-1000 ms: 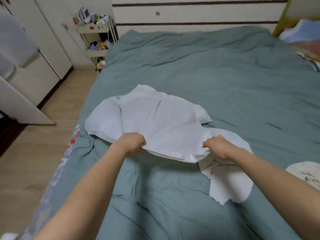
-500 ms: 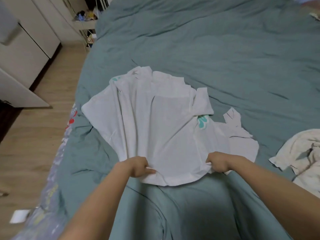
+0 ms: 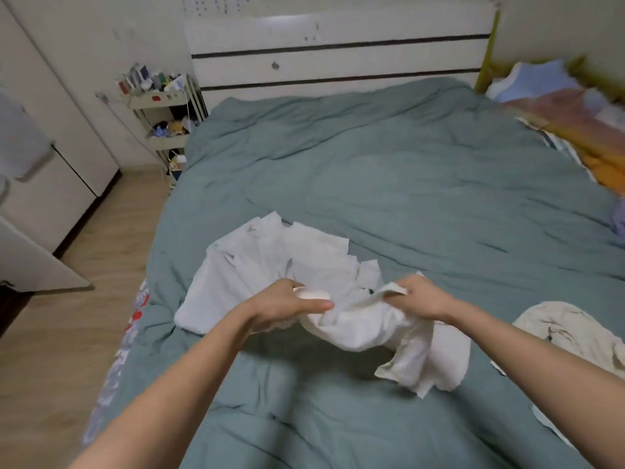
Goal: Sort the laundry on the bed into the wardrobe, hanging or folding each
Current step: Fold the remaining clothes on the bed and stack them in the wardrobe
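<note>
A white shirt (image 3: 270,265) lies partly spread near the left edge of the bed (image 3: 406,184), its near hem lifted off the teal cover. The left hand (image 3: 287,304) grips the bunched hem with its fingers (image 3: 318,304) curled round the cloth, and the right hand (image 3: 422,297) pinches a fold of the same hem, though its fingertips are probably tucked under the fabric. A cream garment (image 3: 561,333) lies crumpled beside the right forearm.

No lettering is legible anywhere; the bed edge's (image 3: 135,309) print is blurred.
</note>
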Demonstrator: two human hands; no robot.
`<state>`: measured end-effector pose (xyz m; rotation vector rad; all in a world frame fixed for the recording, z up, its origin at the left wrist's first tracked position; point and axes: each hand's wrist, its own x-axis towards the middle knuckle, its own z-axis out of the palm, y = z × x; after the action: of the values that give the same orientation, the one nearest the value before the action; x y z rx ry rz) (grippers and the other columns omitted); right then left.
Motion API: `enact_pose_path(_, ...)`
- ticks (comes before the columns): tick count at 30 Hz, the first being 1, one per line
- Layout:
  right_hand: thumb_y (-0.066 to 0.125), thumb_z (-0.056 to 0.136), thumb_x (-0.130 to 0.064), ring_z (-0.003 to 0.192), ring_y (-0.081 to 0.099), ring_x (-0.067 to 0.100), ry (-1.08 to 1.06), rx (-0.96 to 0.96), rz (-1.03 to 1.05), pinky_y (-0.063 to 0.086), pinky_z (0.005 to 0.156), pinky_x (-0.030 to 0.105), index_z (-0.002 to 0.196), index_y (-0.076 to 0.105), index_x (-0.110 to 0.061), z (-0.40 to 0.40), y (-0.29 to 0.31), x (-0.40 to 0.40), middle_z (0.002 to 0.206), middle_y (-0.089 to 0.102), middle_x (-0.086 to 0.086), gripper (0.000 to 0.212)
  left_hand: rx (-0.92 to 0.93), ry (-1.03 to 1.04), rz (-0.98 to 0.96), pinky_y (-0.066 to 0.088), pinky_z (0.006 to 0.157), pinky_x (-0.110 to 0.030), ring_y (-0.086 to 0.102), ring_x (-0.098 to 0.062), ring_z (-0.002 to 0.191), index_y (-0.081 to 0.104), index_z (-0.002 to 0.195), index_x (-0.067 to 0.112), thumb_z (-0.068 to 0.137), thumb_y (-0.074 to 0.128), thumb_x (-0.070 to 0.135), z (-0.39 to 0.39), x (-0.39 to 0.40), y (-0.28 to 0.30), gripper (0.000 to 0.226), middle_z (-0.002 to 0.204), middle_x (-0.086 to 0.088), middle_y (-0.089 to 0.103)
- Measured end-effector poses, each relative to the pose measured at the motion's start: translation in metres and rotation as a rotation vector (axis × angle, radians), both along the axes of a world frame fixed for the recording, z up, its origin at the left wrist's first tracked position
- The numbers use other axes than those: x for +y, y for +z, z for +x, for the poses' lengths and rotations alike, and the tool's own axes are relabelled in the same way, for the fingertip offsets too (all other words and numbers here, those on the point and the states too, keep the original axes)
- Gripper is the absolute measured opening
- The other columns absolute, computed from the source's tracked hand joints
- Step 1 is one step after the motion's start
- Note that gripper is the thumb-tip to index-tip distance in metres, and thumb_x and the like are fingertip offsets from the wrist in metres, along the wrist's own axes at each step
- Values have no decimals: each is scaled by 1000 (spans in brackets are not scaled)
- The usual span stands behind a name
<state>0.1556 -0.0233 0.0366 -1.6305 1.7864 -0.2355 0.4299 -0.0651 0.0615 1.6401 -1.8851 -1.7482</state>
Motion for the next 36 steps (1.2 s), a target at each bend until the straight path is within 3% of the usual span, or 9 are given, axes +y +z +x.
enact_pose_path(4,47,87,2,66,55,6,-193,-477,-177,41,57,20,78,70,-8,8,87,-30,71,64,-4,26,33,-40,-55,42,52,-21,57,-12,69,55,121,22,59,84,58,-58,-9,67,77,102,3,66)
enact_pose_path(7,43,84,7,74,61,15,-100,-658,-223,46,64,25,87,71,-5,14,135,-45,84,70,7,30,136,33,-115,44,65,-25,60,-15,74,68,96,18,74,78,46,-88,-21,108,37,88,2,67)
enact_pose_path(12,54,90,3,85,62,13,-143,-954,-405,47,74,22,106,59,-6,24,190,-62,98,65,8,19,363,499,-159,40,67,-30,56,-23,71,66,87,3,80,67,28,-114,-52,164,26,82,-11,61)
enact_pose_path(15,67,88,-14,90,59,1,-335,-712,-778,44,76,11,110,54,-13,41,203,-56,108,59,-4,26,511,683,-195,46,69,-32,52,-17,64,53,75,12,90,59,18,-124,-64,199,17,75,-5,55)
enact_pose_path(17,73,82,-25,88,57,10,-469,-561,-961,44,79,20,99,54,-18,52,197,-45,99,60,-6,26,568,773,-249,47,75,-33,49,-16,64,45,73,17,96,52,20,-125,-69,222,25,75,-1,49)
enact_pose_path(23,76,53,-67,94,63,13,-295,-391,-544,53,79,35,102,60,-24,78,152,-29,100,67,-8,67,769,861,-379,45,67,-28,48,-19,66,49,79,10,99,43,13,-134,-64,281,21,73,-3,47)
enact_pose_path(27,77,79,-25,70,57,11,-399,-630,-458,41,48,13,83,66,-6,89,158,-34,75,65,0,22,892,954,-499,50,75,-30,59,-25,80,61,97,2,92,43,2,-126,-58,306,19,88,-11,61)
enact_pose_path(32,54,96,-15,69,43,10,-419,-521,-445,34,49,22,62,60,-7,52,173,-31,67,53,4,35,584,1052,-771,43,83,-29,55,-25,95,60,110,5,93,37,2,-74,-60,304,29,103,-10,61)
enact_pose_path(36,48,95,-19,67,44,23,-500,-33,-565,28,58,33,50,37,-13,10,185,-27,63,46,10,47,201,868,-832,49,89,-35,61,-32,105,65,109,4,87,52,8,-38,-73,256,26,110,-16,67)
